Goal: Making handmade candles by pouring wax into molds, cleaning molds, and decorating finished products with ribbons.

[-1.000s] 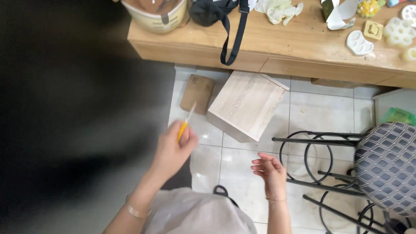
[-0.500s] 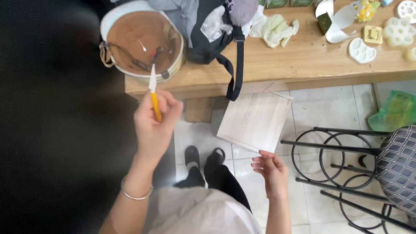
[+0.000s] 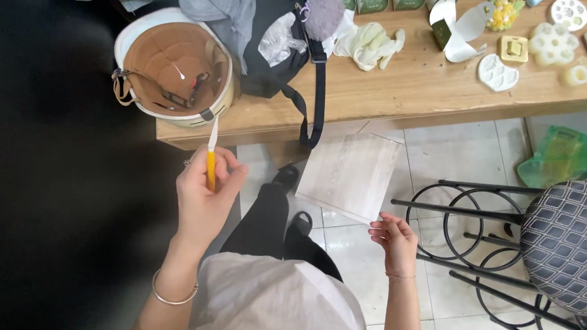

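My left hand is raised and closed around a small craft knife with a yellow handle and a pale blade that points up toward the table edge. My right hand sits lower and to the right, with its fingers apart and nothing in it. Just above that hand, a pale wood-grain box stands on the tiled floor under the table's edge. I cannot tell whether my fingertips touch it.
A wooden table carries an upturned helmet, a black bag, pale gloves and small white moulds. A stool with a checked cushion on black metal rings stands at the right. The left side is dark.
My left hand has lifted the knife from floor level up to the table edge. The view has tilted up, so more of the tabletop shows. My right hand has barely moved.
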